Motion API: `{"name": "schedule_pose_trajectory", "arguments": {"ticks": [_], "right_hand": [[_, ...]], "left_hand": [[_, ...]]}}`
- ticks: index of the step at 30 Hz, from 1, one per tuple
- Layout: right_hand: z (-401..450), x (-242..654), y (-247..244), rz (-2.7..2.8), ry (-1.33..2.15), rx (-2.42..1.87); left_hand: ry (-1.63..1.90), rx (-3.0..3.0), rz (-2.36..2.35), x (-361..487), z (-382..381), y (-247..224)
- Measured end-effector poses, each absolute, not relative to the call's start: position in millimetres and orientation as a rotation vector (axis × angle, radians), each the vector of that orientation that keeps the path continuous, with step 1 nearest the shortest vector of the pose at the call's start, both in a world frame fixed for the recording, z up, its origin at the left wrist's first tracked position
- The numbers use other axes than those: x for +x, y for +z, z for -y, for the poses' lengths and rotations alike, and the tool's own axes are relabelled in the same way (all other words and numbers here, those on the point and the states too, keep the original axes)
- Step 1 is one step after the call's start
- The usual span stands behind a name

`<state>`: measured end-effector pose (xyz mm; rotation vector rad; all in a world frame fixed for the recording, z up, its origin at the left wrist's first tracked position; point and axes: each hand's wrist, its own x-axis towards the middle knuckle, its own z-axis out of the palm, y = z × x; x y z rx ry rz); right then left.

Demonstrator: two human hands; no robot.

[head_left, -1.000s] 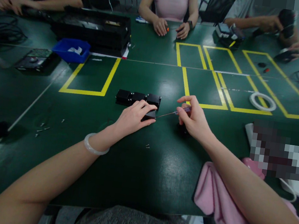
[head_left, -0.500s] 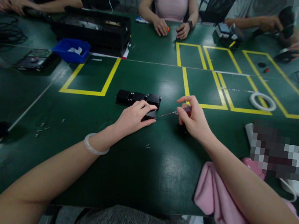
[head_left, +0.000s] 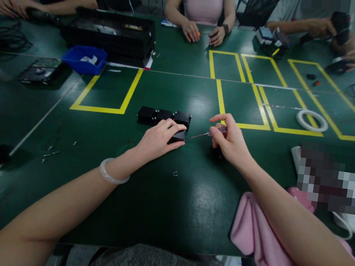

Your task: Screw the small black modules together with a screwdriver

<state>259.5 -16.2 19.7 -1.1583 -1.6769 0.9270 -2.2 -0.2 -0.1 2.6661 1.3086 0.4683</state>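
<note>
My left hand (head_left: 163,137) is closed around a small black block (head_left: 177,137), pressing it to the green table (head_left: 140,211). In my right hand (head_left: 229,138) is a screwdriver (head_left: 201,135) with a thin metal shaft and a dark handle, held between thumb and fingers. Its tip meets the right end of the black block. Just behind my left hand, a row of black blocks (head_left: 164,116) with small metal screws at the ends stands on the table. A dark object (head_left: 217,152) lies partly hidden under my right hand.
Loose screws (head_left: 175,173) lie in front of my hands, and several more (head_left: 51,152) at the left. A pink cloth (head_left: 255,227) and a white tape roll (head_left: 312,120) are at the right. Behind stand a blue bin (head_left: 85,59) and a black crate (head_left: 111,38). Co-workers sit opposite.
</note>
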Motion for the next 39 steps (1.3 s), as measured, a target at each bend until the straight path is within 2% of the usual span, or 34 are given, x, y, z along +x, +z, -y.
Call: {"name": "schedule_pose_trajectory", "arguments": {"ticks": [39], "right_hand": [[17,260,24,1.748,0.838,-1.153]], "left_hand": [[0.49,2.685,-1.308,-2,0,-2]]}}
